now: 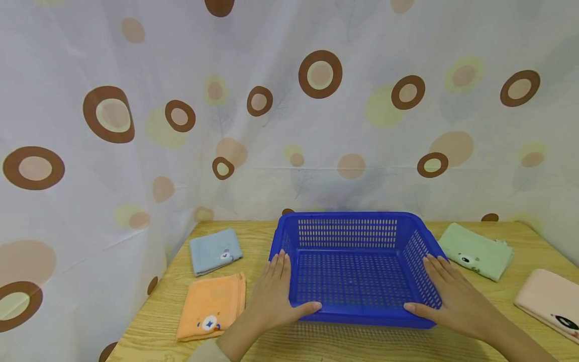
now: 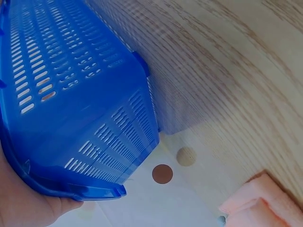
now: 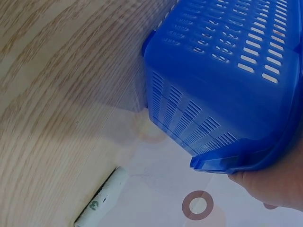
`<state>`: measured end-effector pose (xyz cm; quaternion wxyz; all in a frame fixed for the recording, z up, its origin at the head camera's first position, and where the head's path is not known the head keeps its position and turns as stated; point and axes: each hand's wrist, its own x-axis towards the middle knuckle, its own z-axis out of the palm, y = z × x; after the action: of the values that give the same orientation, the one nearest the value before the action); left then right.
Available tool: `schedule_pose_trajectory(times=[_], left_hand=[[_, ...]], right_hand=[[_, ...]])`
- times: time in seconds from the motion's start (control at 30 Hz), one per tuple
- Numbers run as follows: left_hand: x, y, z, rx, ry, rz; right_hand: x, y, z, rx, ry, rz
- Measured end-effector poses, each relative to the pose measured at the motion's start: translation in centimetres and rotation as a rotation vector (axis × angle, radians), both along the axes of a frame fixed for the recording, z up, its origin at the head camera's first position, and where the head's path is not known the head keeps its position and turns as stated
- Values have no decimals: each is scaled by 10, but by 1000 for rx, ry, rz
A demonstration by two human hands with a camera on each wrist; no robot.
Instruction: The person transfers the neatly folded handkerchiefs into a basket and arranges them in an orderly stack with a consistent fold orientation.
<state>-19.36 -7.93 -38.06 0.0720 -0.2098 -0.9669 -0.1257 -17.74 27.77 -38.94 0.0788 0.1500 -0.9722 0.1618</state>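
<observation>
A blue plastic basket [image 1: 353,315] with slotted walls stands on the wooden table, its inside bare in the head view. My left hand [image 1: 271,301] rests on its near left corner, fingers stretched along the side rim, thumb on the front rim. On the near right corner my right hand [image 1: 457,296] lies the same way, mirrored. Both wrist views show the basket's outer walls [image 2: 71,127] close up, with part of the right hand [image 3: 277,182] at the rim. An orange cloth [image 1: 212,301] lies beside my left hand, a green cloth [image 1: 475,251] beyond my right.
A folded blue cloth [image 1: 216,251] lies at the table's back left, behind the orange one. At the right edge is a pale pink cloth [image 1: 549,301]. A patterned curtain [image 1: 280,125] hangs behind and left of the table [image 1: 362,347].
</observation>
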Motion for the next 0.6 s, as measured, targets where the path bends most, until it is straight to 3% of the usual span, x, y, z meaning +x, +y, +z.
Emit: schedule_pose_trajectory(times=[0.6], left_hand=[[6, -1, 1, -3, -8, 1]], right_hand=[[5, 0, -3, 28, 38, 1]])
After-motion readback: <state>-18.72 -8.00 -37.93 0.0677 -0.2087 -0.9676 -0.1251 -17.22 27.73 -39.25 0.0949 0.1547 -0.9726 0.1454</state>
